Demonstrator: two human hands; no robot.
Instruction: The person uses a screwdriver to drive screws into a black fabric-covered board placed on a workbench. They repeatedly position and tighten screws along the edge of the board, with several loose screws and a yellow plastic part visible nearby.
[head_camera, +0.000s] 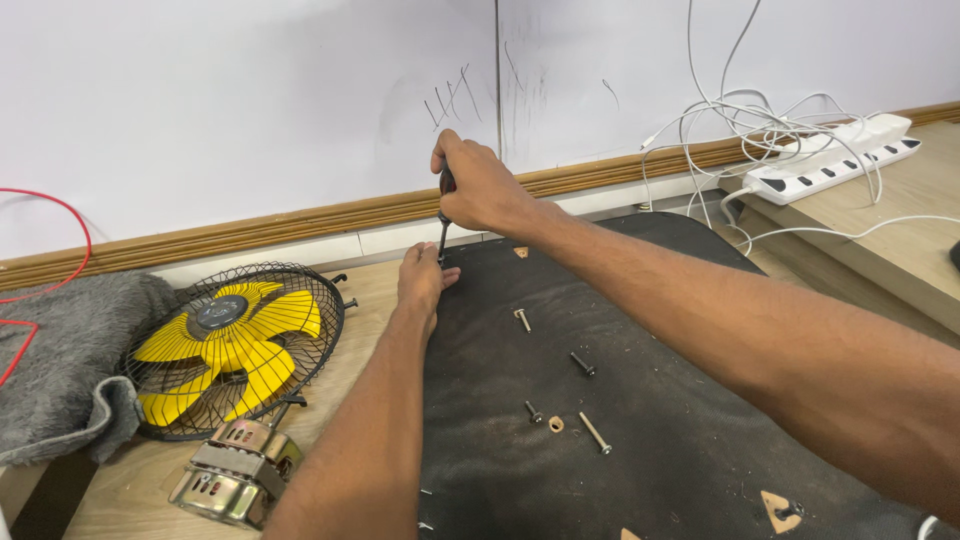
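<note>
while the right hand (480, 185) is closed in a fist around the handle of a screwdriver (443, 215), the tool stands upright at the far edge of a black board (650, 440). the left hand (420, 280) has its fingers pinched at the tip. loose screws (595, 432) lie on the board, and a yellow fan (235, 340) lies to the left.

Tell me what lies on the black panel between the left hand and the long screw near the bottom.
In the head view, between the left hand and the long screw the black panel carries a pale screw, two dark bolts and a small washer.
</note>
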